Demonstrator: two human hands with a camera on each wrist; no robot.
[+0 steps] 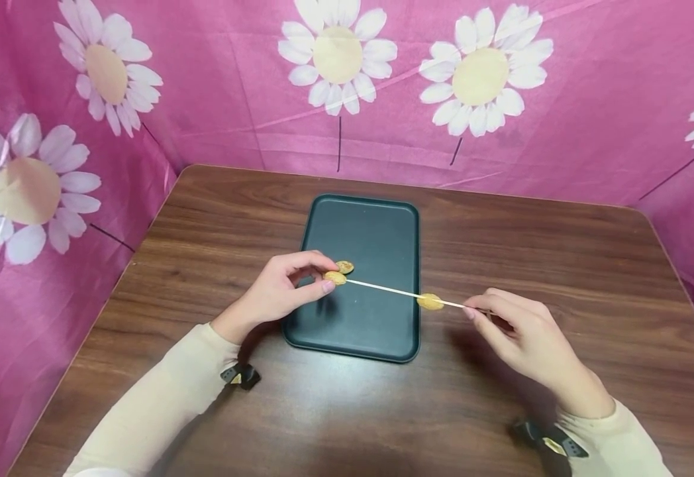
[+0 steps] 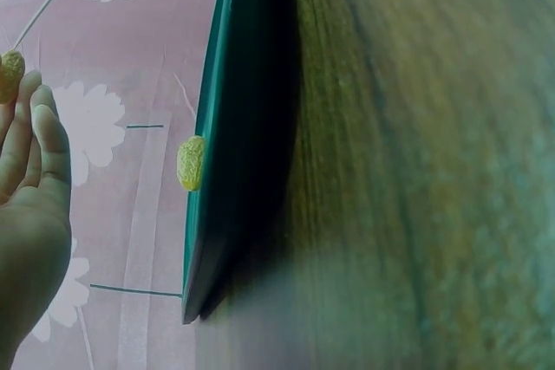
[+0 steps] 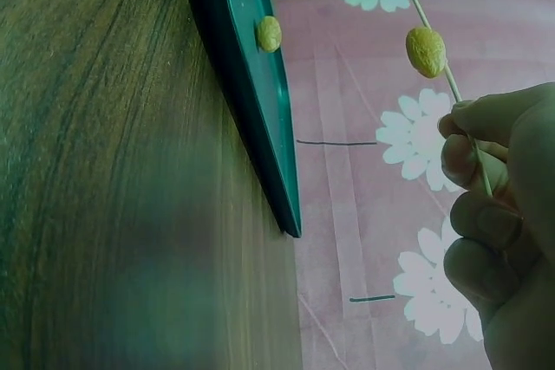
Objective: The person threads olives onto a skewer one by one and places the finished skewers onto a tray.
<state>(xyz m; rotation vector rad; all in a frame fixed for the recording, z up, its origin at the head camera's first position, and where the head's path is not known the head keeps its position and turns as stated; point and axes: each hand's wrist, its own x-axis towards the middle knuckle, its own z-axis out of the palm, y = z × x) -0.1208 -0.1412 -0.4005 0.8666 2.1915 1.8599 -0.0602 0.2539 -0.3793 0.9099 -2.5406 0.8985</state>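
Observation:
My right hand [image 1: 526, 338] pinches the right end of a thin pale wooden skewer [image 1: 383, 288] between thumb and fingers. One wrinkled, yellow, oval dried fruit [image 3: 426, 52] is threaded partway along it, close to that hand. At the skewer's other end, my left hand [image 1: 281, 288] pinches a second yellow dried fruit [image 1: 336, 278], where the stick meets it. Both hands are raised, the left over the dark green tray [image 1: 377, 225], the right beyond its right edge. A third dried fruit [image 2: 191, 163] lies on the tray, just behind the left fingertips in the head view.
The shallow tray has a low raised rim and lies on a brown wood-grain table [image 1: 532, 252]. A pink curtain [image 1: 222, 86] printed with white daisies closes off the back and sides. Each wrist wears a dark strap [image 1: 241, 375] over a cream sleeve.

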